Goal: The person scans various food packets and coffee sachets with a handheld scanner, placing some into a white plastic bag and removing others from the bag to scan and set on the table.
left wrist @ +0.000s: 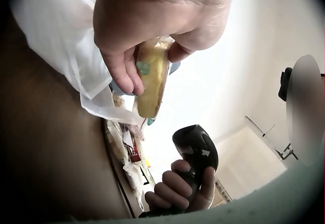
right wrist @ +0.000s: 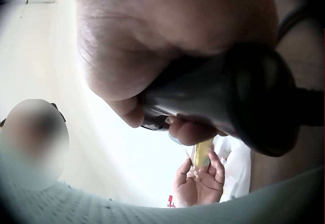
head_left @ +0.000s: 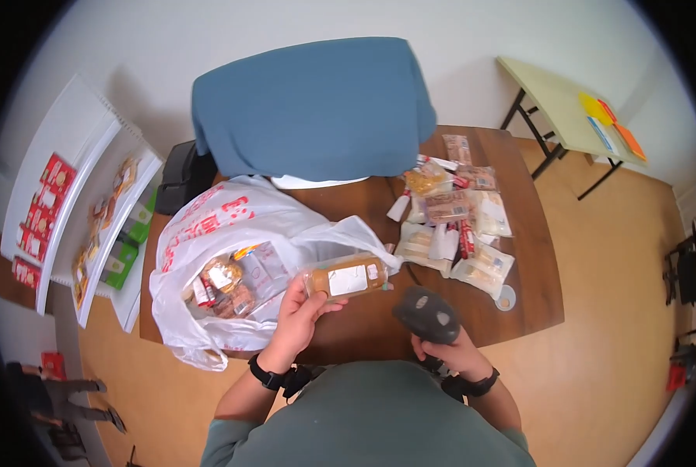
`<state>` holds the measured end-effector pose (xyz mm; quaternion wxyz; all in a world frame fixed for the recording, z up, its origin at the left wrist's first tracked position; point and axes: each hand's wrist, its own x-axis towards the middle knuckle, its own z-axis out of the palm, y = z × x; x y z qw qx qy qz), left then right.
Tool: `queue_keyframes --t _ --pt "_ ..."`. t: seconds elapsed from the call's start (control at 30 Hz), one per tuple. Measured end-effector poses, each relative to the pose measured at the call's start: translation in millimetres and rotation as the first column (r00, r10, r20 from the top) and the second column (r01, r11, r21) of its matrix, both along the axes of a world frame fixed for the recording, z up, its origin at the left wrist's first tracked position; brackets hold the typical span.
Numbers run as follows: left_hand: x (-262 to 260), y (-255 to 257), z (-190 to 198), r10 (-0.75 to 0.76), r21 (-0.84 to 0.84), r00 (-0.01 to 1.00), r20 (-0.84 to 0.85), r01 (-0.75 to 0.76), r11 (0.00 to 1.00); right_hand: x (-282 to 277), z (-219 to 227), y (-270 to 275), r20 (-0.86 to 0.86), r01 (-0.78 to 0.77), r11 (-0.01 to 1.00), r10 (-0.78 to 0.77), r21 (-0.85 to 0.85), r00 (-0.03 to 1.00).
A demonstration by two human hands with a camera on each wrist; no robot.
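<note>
My left hand (head_left: pixel 296 321) grips one end of a clear-wrapped, golden-brown cake (head_left: pixel 328 282) with a white label facing up. In the left wrist view that packaged cake (left wrist: pixel 152 82) hangs between thumb and fingers, its side pale yellow. My right hand (head_left: pixel 458 352) is wrapped around the handle of a black barcode scanner (head_left: pixel 426 314), whose head points toward the table, a little right of the cake. Beside the left hand, a white plastic bag (head_left: pixel 200 226) lies with its mouth open, several packaged foods (head_left: pixel 225 274) inside. The bag's edge passes behind the cake.
Wrapped foods (head_left: pixel 449 210) are heaped on the right of the brown table (head_left: pixel 538 265). A blue cloth (head_left: pixel 309 109) covers something at the back. White shelves (head_left: pixel 99 156) with packages stand at left, and a folding table (head_left: pixel 558 117) at back right. Another person's legs (head_left: pixel 75 393) show lower left.
</note>
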<state>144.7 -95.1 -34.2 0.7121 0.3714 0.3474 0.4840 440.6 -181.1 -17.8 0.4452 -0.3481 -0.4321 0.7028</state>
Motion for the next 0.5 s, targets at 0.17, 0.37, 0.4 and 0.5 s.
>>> queue_keyframes --t 0.17,0.37,0.4,0.5 --pt "18 4 -9 -0.127 0.031 0.981 -0.147 0.133 0.991 6 -9 -4 0.014 0.041 0.998 -0.041 0.048 0.999" --pt "37 16 21 -0.098 -0.008 0.977 -0.187 0.098 0.995 19 -15 -20 -0.146 0.212 0.973 -0.197 0.089 0.969" --pt "42 13 30 -0.110 -0.007 0.976 -0.188 0.110 0.994 21 -19 -24 -0.174 0.238 0.962 -0.214 0.133 0.961" --pt "53 2 49 -0.006 0.076 0.985 -0.170 0.019 0.997 24 -20 -33 -0.148 0.360 0.925 -0.342 0.124 0.928"
